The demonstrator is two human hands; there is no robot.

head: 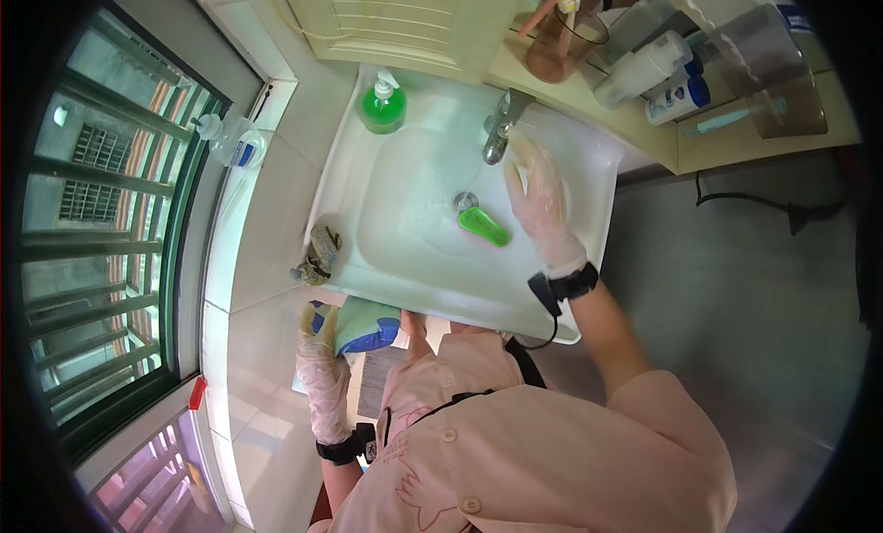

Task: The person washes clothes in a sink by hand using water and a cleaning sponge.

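My left hand, in a thin translucent glove, grips a green-and-blue fabric item in front of the sink's near edge; its exact kind is unclear. My right hand, gloved likewise, hovers over the right side of the white washbasin. Its fingers are spread and hold nothing. The fingertips come up beside the chrome faucet; whether they touch it I cannot tell. A bright green brush lies in the basin next to the drain. Water seems to wet the basin floor.
A green soap pump bottle stands at the basin's back left corner. Grey-brown knotted cloth rests on the left rim. On the windowsill is a clear bottle. A shelf at right bears a cup and several bottles.
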